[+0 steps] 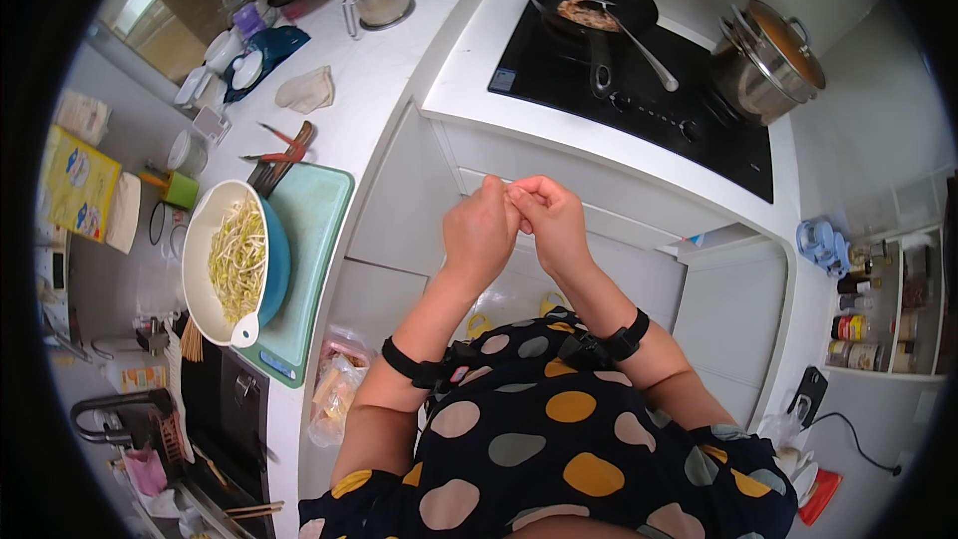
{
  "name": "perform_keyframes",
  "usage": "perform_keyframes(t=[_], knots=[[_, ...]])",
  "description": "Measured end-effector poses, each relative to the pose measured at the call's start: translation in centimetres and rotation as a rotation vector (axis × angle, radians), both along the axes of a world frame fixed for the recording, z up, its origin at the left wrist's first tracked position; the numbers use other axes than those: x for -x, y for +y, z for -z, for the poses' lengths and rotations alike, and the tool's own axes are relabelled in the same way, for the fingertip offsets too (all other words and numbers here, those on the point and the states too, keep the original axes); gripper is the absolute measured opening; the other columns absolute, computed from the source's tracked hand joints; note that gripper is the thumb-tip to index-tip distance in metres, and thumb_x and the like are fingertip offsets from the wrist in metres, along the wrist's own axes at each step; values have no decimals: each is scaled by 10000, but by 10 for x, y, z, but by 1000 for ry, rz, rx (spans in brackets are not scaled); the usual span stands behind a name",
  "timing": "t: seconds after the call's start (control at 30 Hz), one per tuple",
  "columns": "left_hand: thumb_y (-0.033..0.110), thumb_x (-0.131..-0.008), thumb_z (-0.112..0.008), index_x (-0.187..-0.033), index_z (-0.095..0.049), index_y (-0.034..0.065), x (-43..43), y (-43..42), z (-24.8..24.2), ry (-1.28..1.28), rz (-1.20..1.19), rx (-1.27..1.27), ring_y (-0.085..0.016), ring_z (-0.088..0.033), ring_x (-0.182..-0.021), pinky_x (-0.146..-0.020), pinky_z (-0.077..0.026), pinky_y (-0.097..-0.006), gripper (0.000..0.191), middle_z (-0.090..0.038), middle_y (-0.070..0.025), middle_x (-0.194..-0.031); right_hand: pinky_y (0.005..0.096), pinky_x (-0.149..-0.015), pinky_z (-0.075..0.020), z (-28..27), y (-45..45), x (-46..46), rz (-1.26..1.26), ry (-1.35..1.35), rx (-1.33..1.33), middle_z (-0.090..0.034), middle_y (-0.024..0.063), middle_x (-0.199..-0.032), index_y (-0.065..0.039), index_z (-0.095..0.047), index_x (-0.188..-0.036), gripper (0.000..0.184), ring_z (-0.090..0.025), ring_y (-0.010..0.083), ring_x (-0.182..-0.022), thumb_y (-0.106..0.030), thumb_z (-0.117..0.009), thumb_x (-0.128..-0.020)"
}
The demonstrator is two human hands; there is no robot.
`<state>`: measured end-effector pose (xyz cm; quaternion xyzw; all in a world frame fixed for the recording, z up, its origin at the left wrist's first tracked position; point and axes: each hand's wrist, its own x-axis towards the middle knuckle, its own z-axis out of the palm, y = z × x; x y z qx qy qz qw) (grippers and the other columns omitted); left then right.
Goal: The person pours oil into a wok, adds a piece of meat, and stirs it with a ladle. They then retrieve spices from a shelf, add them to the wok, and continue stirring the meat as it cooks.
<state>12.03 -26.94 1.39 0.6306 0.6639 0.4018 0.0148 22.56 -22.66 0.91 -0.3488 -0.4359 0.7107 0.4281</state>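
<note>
My left hand [483, 228] and my right hand [550, 221] meet at the fingertips in front of my body, near the cooktop drawers. Their fingers are curled together, and whether anything small is between them cannot be made out. Beyond them a black frying pan [632, 4] sits on the black cooktop [524, 60], with cooked meat [587, 13] and a metal utensil [647, 60] in it. To the left, a blue and cream bowl [277, 262] of bean sprouts [238, 262] rests partly on a green cutting board [329, 202].
A lidded steel pot [752, 75] stands at the cooktop's right. Scissors [288, 150] and a folded cloth [307, 88] lie on the left counter, with a steel saucepan [380, 0] farther back. A sink [217, 397] is at lower left; a spice rack [891, 307] hangs right.
</note>
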Motion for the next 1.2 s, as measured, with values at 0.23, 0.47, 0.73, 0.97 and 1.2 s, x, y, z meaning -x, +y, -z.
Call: perform_keyframes(t=[0.23, 0.47, 0.73, 0.97, 1.2], knots=[[139, -910, -473, -776, -483, 44, 6, -9, -4, -848, -7, 166, -124, -403, -454, -423, -322, -278, 165, -487, -42, -562, 198, -560, -422, 6, -9, 16, -21, 87, -130, -595, 21, -783, 7, -586, -923, 72, -523, 70, -651, -60, -560, -918], [158, -919, -403, -700, -442, 76, 36, -58, -19, -1377, 72, 261, -63, -309, -468, -422, -244, -225, 237, -444, 3, -557, 199, -540, -352, 8, -9, 28, -502, 359, 181, -570, 41, -821, -7, -560, -954, 70, -428, 74, -615, -61, -533, -918], [185, -868, -479, -774, -536, 32, 63, -196, 33, -461, -625, 379, -310, -586, -608, -575, -452, -416, 188, -589, -146, -642, 210, -518, -367, 8, -34, 64, -964, 397, 569, -559, 100, -832, -21, -541, -917, 89, -461, 125, -689, -59, -486, -858], [198, -851, -531, -804, -572, 35, 69, -325, 64, -314, -1268, 461, -385, -602, -671, -598, -464, -466, 175, -624, -185, -713, 210, -498, -369, 23, -67, 99, -1091, 247, 929, -545, 86, -803, -6, -548, -901, 108, -472, 128, -660, -102, -500, -892], [138, -831, -589, -835, -599, 38, 86, -338, 81, -266, -1270, 361, -345, -610, -644, -588, -470, -426, 101, -628, -157, -687, 208, -493, -375, 30, -86, 107, -1092, 149, 1000, -547, 88, -802, 4, -549, -902, 92, -481, 132, -652, -83, -522, -885]])
